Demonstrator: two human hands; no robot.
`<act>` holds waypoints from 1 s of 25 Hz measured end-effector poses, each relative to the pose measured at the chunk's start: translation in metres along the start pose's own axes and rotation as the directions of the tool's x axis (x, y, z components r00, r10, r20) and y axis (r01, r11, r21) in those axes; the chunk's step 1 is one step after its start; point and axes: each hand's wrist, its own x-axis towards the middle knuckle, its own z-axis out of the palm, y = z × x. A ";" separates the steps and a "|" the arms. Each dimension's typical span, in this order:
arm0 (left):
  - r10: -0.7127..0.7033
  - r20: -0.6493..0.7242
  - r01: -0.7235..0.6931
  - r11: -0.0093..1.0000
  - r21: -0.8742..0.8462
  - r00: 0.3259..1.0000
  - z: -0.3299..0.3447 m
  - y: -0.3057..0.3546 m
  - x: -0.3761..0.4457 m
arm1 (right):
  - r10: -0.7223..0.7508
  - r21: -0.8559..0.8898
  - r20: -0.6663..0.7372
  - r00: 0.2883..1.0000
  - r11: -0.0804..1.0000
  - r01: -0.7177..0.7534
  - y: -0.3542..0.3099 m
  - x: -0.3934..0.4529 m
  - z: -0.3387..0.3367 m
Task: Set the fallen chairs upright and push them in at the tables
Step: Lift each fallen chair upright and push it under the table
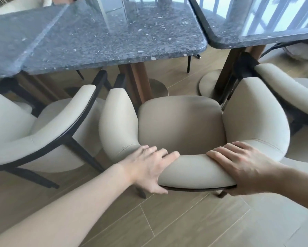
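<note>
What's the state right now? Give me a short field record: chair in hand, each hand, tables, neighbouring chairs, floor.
chair in hand: cream armchair, upright, facing the dark stone table, seat not yet under it
left hand: left hand grips the backrest top, thumb under the dark rim
right hand: right hand grips the backrest top on the other side
second table: glass-topped table, to the right
neighbouring chairs: left chair upright; right chair partly in view
floor: wood planks

It looked like a restaurant dining room: dark stone surfaces (99,38) set side by side, matching cream armchairs (181,122), wood-plank floor (185,220).
</note>
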 end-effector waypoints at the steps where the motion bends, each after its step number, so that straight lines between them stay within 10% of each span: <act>1: 0.008 -0.019 -0.008 1.000 0.003 1.000 0.001 -0.001 0.001 | -0.002 -0.007 -0.001 1.000 1.000 0.002 0.001 0.001 0.000; 25: -0.226 -0.020 0.219 0.960 -0.175 0.974 -0.018 -0.015 0.024 | 0.324 -0.039 0.158 0.933 0.946 -0.322 -0.001 0.039 -0.027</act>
